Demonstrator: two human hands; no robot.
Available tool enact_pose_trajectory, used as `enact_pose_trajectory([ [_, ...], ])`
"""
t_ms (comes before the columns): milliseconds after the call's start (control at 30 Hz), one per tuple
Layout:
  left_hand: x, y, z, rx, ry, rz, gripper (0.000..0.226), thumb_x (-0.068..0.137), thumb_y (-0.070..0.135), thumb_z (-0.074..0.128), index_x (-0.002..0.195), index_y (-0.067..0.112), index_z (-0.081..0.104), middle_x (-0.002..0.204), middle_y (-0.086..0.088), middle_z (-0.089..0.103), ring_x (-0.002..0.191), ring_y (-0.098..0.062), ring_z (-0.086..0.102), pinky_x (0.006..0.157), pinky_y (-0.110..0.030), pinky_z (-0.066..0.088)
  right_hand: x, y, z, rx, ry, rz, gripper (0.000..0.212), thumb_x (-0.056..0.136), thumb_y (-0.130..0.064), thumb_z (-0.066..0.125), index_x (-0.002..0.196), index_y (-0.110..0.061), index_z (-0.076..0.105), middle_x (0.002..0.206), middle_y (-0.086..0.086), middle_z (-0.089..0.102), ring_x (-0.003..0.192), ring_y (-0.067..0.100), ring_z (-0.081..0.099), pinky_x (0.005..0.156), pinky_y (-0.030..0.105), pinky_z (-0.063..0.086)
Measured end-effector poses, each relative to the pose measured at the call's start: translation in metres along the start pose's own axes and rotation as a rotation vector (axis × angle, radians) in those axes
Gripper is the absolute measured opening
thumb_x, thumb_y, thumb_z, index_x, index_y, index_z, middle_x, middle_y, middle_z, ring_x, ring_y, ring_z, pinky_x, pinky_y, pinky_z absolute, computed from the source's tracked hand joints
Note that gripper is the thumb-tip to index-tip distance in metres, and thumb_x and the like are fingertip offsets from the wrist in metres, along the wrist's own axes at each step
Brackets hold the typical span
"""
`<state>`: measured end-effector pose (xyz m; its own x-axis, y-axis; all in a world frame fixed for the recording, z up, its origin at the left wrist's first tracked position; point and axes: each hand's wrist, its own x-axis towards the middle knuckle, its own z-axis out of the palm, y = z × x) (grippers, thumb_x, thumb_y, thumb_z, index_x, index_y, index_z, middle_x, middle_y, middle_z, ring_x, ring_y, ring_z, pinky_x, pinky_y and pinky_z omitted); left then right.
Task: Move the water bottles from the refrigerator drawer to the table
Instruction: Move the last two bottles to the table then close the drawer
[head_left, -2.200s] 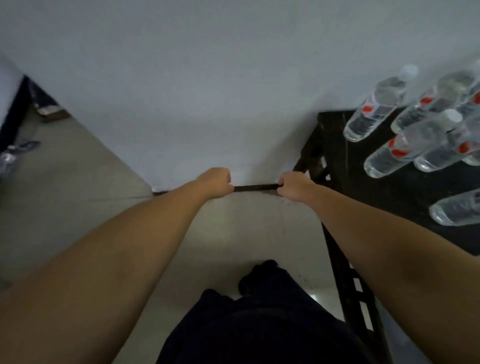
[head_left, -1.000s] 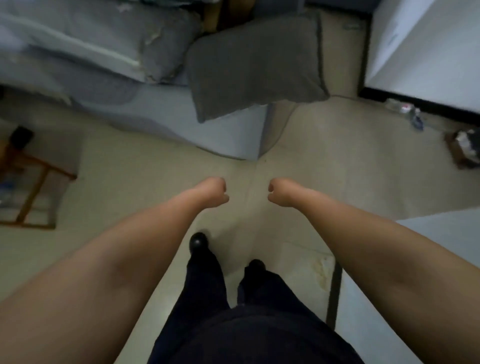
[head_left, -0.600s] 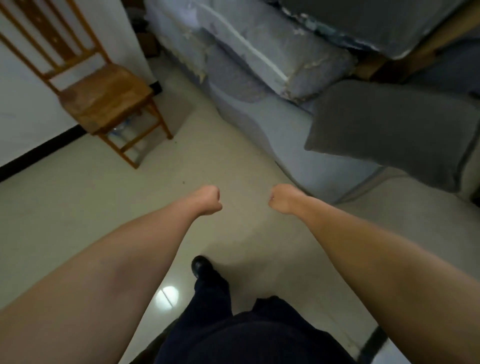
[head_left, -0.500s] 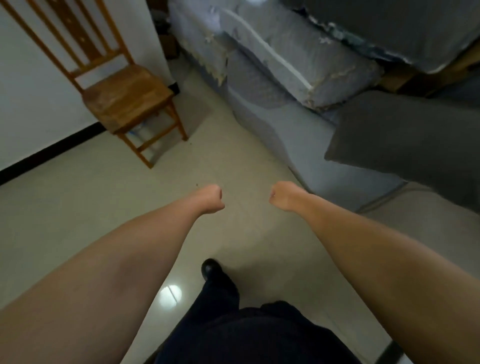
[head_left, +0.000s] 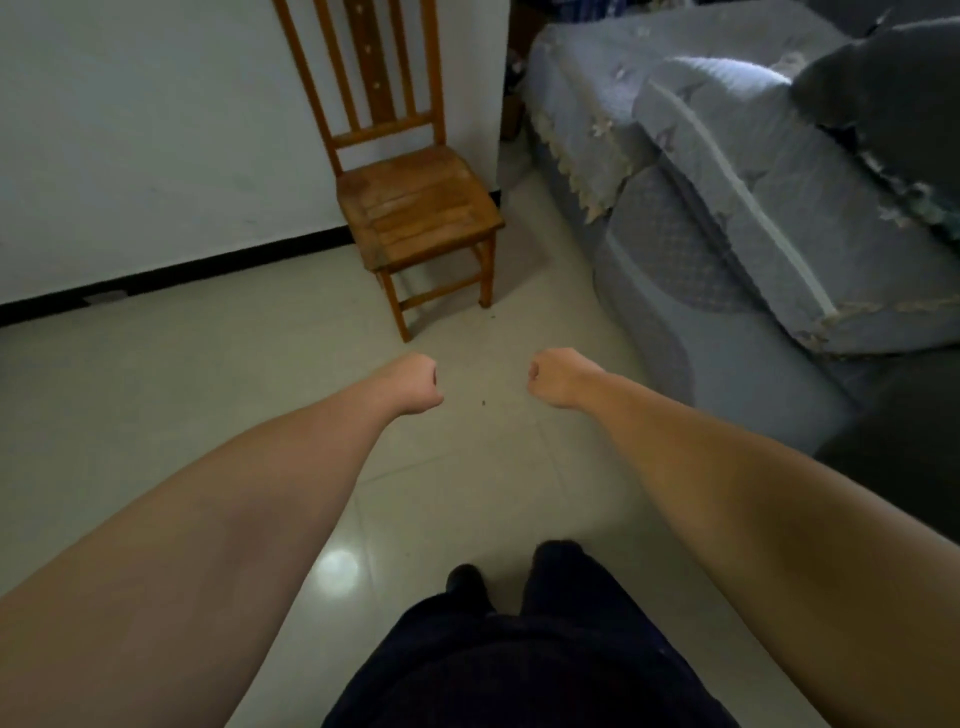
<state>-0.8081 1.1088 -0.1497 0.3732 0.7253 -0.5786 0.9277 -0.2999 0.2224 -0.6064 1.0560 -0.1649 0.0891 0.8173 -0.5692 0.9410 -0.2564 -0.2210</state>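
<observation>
No water bottle, refrigerator drawer or table shows in the head view. My left hand (head_left: 414, 383) and my right hand (head_left: 557, 375) are held out in front of me over the pale tiled floor, a short gap between them. Both are closed into fists with nothing in them. My dark trousers and shoes show at the bottom edge.
A wooden chair (head_left: 415, 208) stands against the white wall ahead. A blue-grey sofa (head_left: 727, 234) with cushions fills the right side, with a dark grey cushion (head_left: 893, 83) on top. Tiled floor (head_left: 182, 374) stretches to the left.
The view has swung left, away from the white refrigerator drawer and the dark table of bottles, to the chair and sofa. My hands let go of the drawer's handle and stay in fists.
</observation>
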Motion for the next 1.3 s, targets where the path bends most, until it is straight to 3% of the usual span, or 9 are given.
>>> enact_pose_trajectory([
  [100, 0.01, -0.02, -0.007, -0.06, 0.001, -0.059, 0.019, 0.088, 0.021, 0.057, 0.097, 0.007, 0.064, 0.1, -0.014, 0.065, 0.094, -0.029, 0.062, 0.079, -0.035, 0.049, 0.03, -0.021, -0.015, -0.057, -0.04, -0.051, 0.034, 0.097, -0.024, 0.042, 0.116, -0.004, 0.061, 0.123, 0.016, 0.062, 0.11, 0.034, 0.058, 0.092, 0.035, 0.049],
  [267, 0.038, -0.061, -0.034, -0.16, 0.035, -0.215, 0.029, 0.089, 0.022, 0.056, 0.11, 0.004, 0.065, 0.098, -0.01, 0.061, 0.095, -0.028, 0.06, 0.078, -0.033, 0.045, 0.098, -0.062, -0.05, -0.164, -0.101, -0.169, 0.031, 0.096, -0.02, 0.044, 0.116, -0.006, 0.063, 0.118, 0.014, 0.064, 0.107, 0.031, 0.059, 0.087, 0.034, 0.048],
  [433, 0.059, -0.094, -0.078, -0.231, 0.094, -0.391, 0.035, 0.093, 0.023, 0.054, 0.121, 0.003, 0.059, 0.124, -0.017, 0.06, 0.115, -0.031, 0.057, 0.094, -0.035, 0.046, 0.155, -0.11, -0.106, -0.234, -0.135, -0.315, 0.033, 0.096, -0.016, 0.046, 0.125, -0.007, 0.058, 0.126, 0.012, 0.058, 0.116, 0.03, 0.055, 0.098, 0.037, 0.047],
  [600, 0.072, -0.123, -0.117, -0.367, 0.215, -0.53, 0.037, 0.095, 0.024, 0.051, 0.126, 0.004, 0.055, 0.127, -0.015, 0.058, 0.117, -0.031, 0.055, 0.094, -0.035, 0.046, 0.216, -0.17, -0.146, -0.431, -0.158, -0.539, 0.026, 0.094, -0.021, 0.05, 0.109, -0.005, 0.064, 0.118, 0.014, 0.064, 0.104, 0.028, 0.061, 0.087, 0.036, 0.052],
  [667, 0.071, -0.136, -0.125, -0.415, 0.245, -0.594, 0.036, 0.094, 0.023, 0.051, 0.124, 0.003, 0.056, 0.126, -0.016, 0.058, 0.117, -0.032, 0.055, 0.094, -0.035, 0.047, 0.23, -0.202, -0.156, -0.505, -0.162, -0.615, 0.031, 0.094, -0.02, 0.05, 0.118, -0.004, 0.063, 0.122, 0.014, 0.063, 0.108, 0.029, 0.06, 0.091, 0.037, 0.052],
  [1033, 0.042, -0.275, -0.138, -0.573, 0.359, -0.848, 0.035, 0.094, 0.022, 0.052, 0.123, 0.003, 0.057, 0.132, -0.013, 0.055, 0.123, -0.029, 0.05, 0.099, -0.03, 0.042, 0.288, -0.389, -0.136, -0.616, -0.203, -0.872, 0.038, 0.095, -0.017, 0.049, 0.129, -0.002, 0.057, 0.132, 0.016, 0.057, 0.12, 0.031, 0.054, 0.098, 0.034, 0.045],
  [1200, 0.033, -0.359, -0.154, -0.588, 0.335, -0.863, 0.036, 0.094, 0.022, 0.052, 0.122, 0.001, 0.059, 0.131, -0.015, 0.056, 0.123, -0.029, 0.052, 0.1, -0.03, 0.042, 0.312, -0.473, -0.121, -0.628, -0.231, -0.886, 0.018, 0.09, -0.014, 0.05, 0.095, -0.004, 0.065, 0.105, 0.016, 0.064, 0.1, 0.032, 0.059, 0.077, 0.029, 0.046],
  [1233, 0.03, -0.376, -0.162, -0.591, 0.327, -0.87, 0.036, 0.094, 0.022, 0.052, 0.122, 0.001, 0.059, 0.13, -0.015, 0.057, 0.122, -0.029, 0.052, 0.1, -0.03, 0.042, 0.316, -0.492, -0.121, -0.631, -0.229, -0.885, 0.016, 0.089, -0.012, 0.05, 0.082, -0.006, 0.062, 0.089, 0.013, 0.061, 0.089, 0.031, 0.058, 0.068, 0.029, 0.045],
  [1300, 0.023, -0.414, -0.175, -0.593, 0.327, -0.88, 0.036, 0.094, 0.022, 0.052, 0.122, 0.001, 0.059, 0.13, -0.015, 0.057, 0.122, -0.029, 0.052, 0.099, -0.03, 0.043, 0.322, -0.529, -0.122, -0.637, -0.209, -0.886, 0.03, 0.086, -0.009, 0.048, 0.057, -0.013, 0.041, 0.063, 0.006, 0.04, 0.064, 0.025, 0.045, 0.051, 0.027, 0.029],
])
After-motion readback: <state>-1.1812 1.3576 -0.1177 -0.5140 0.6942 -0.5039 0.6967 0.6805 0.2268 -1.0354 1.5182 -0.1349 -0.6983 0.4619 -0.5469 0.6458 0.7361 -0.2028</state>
